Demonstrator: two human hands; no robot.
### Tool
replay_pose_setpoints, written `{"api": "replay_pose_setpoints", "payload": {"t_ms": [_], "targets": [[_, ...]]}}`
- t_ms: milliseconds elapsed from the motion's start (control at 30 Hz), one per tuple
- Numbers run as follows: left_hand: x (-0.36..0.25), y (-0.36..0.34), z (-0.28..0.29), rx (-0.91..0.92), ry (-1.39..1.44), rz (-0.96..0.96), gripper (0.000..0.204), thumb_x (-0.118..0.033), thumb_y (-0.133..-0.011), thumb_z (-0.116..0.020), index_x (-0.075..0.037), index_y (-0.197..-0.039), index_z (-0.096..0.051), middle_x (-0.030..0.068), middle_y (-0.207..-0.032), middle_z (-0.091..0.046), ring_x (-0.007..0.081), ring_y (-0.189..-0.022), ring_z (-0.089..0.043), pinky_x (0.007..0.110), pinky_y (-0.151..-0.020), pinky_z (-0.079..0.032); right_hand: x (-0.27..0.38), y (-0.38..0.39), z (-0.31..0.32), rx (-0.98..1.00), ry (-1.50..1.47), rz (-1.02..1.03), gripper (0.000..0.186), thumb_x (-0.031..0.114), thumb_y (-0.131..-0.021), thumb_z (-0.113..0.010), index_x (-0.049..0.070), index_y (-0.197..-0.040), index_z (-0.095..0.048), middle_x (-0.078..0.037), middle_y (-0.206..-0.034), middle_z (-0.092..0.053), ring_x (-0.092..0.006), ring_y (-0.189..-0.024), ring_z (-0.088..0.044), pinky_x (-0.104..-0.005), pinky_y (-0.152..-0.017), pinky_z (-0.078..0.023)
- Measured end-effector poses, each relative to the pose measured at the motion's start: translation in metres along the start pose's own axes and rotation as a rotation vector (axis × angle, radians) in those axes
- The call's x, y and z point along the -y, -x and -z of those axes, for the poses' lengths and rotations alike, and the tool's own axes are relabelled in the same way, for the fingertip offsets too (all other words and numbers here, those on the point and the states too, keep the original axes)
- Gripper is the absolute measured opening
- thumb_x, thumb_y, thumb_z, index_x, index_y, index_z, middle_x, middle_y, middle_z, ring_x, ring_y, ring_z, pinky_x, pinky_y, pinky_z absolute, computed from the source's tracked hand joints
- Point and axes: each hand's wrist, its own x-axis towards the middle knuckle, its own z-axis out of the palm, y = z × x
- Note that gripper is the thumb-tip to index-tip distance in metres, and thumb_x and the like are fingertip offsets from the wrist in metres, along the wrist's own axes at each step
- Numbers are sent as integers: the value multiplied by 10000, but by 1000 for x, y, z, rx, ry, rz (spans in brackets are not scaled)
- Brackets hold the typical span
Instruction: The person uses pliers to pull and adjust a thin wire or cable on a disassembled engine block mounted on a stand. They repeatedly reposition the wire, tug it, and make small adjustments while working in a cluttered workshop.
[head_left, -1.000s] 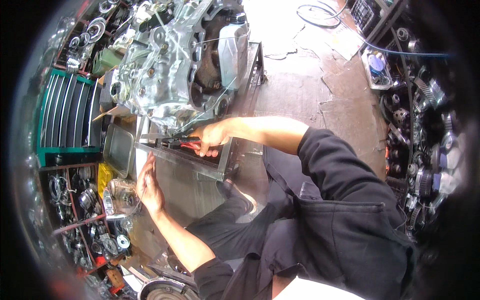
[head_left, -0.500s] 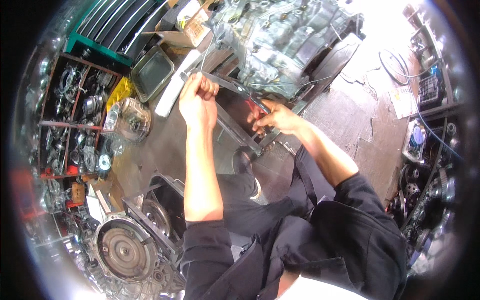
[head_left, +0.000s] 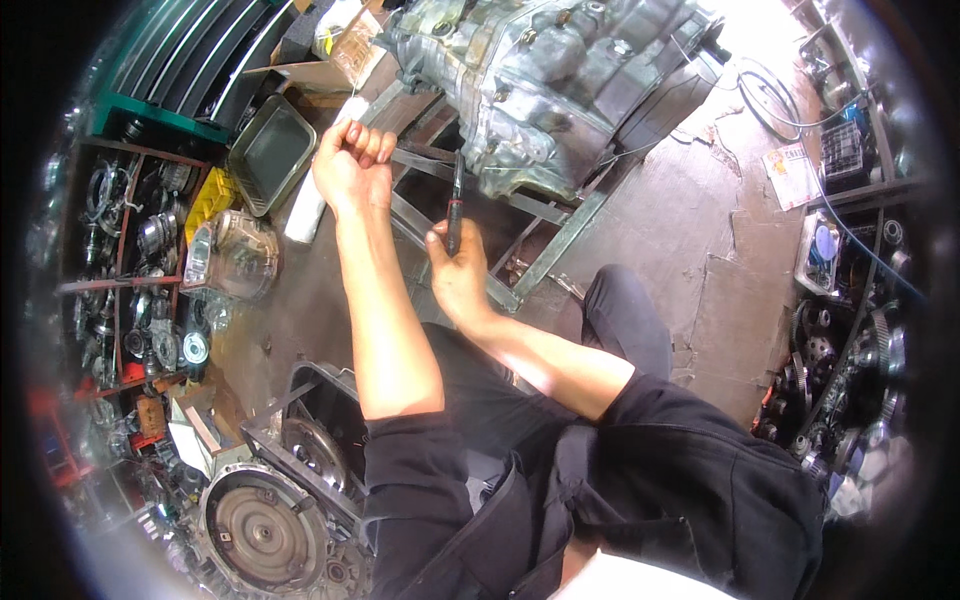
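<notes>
My left hand (head_left: 352, 165) is raised left of the metal stand, its fingers curled closed. A thin light wire seems to rise from them; its far end is hard to make out. Lower and to the right, my right hand (head_left: 460, 270) is closed around slim pliers (head_left: 455, 215) with black and red handles, seen nearly edge-on. Their tip points away from me, just in front of the near left side of a large grey metal gearbox (head_left: 560, 90). The gearbox rests on a metal frame stand (head_left: 545, 260). Another thin wire runs out from the gearbox's right side.
On the left are a rectangular tray (head_left: 272, 155), a yellow bin (head_left: 210, 205) and shelves of metal parts (head_left: 155, 235). A second gearbox housing (head_left: 262, 530) with a round disc sits at lower left. Gears fill the right-hand rack (head_left: 850, 370); a coiled cable (head_left: 775, 100) lies behind it.
My right hand has moved left with the pliers, which now point straight away from me. My left hand has shifted slightly left and up. The whole view has moved a little.
</notes>
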Motion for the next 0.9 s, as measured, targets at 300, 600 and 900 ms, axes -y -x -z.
{"api": "replay_pose_setpoints", "payload": {"t_ms": [300, 600, 900], "targets": [[13, -34, 16, 10, 223, 18, 290, -131, -862, -598, -98, -655, -399, -10, -566, -249, 141, -487, -184, 333, -517, -227, -1, 5, -3, 50, 45, -10, 291, 51, -924, -659, -5, -1195, -570, -227, -1251, -547, -402, -1153, -572, -439, -1002, -455], [24, -53, 22, -81, 420, 73, 292, -110, -854, -556, -101, -634, -365, -35, -552, -175, 132, -453, -130, 321, -490, -182, -11, -4, -15, -68, 142, 104, 242, 86, -946, -663, 1, -1160, -590, -182, -1131, -612, -339, -1047, -599, -434, -930, -474], [25, -59, 21, -88, 428, 130, 244, -72, -792, -517, -108, -616, -352, -25, -547, -223, 131, -446, -162, 308, -478, -186, -9, -7, -27, -102, 156, 112, 257, 106, -969, -647, -11, -1177, -551, -206, -1122, -585, -359, -1057, -591, -442, -952, -463]]}}
